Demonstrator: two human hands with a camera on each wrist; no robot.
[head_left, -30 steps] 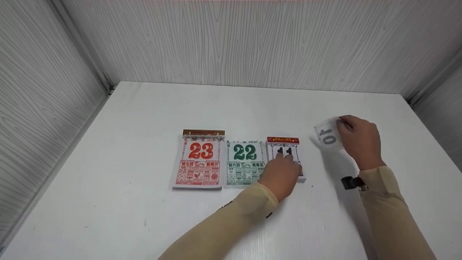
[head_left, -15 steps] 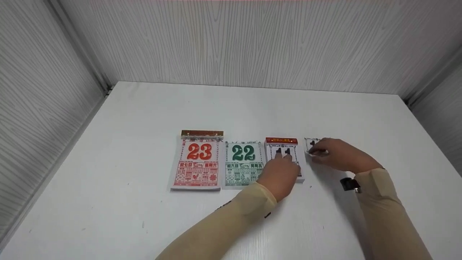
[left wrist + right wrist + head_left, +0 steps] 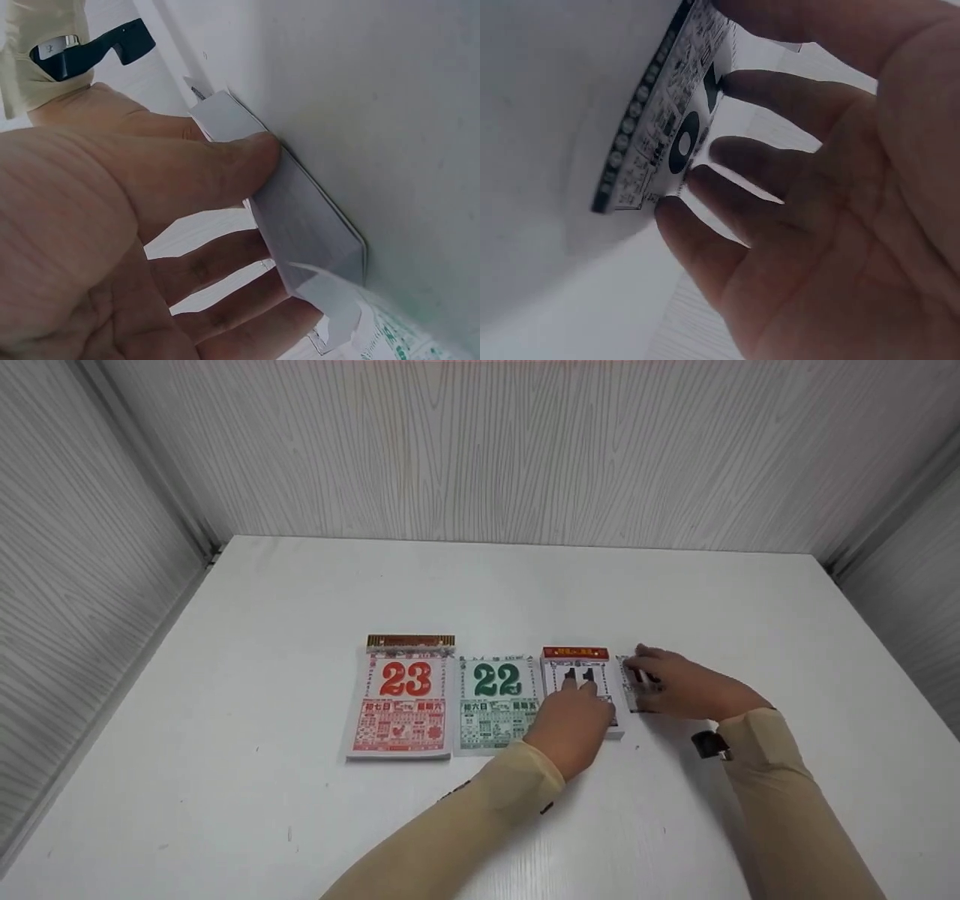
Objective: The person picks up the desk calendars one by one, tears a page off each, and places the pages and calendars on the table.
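My left hand (image 3: pixel 574 727) holds the small tear-off calendar (image 3: pixel 575 653), red-topped and showing a black 11. Its fingers lie over the front; in the left wrist view the thumb (image 3: pixel 251 161) presses the side of the page block. Just right of that calendar, a loose calendar sheet (image 3: pixel 682 142) with a black 10 lies face up on the table. My right hand (image 3: pixel 690 686) is spread over this sheet, fingertips touching its surface and partly covering it. To the left of the left hand lies a loose sheet with a green 22 (image 3: pixel 496 682).
A larger tear-off calendar with a red 23 (image 3: pixel 405 682) lies at the left end of the row, next to the green sheet. All of them lie on a white table (image 3: pixel 225 697). Grey wood-grain panels (image 3: pixel 480 450) stand at its back and sides.
My right hand has brought the 10 sheet down and left, turned it face up and laid it beside the small calendar. Its fingers have spread from a pinch. The left hand keeps its place.
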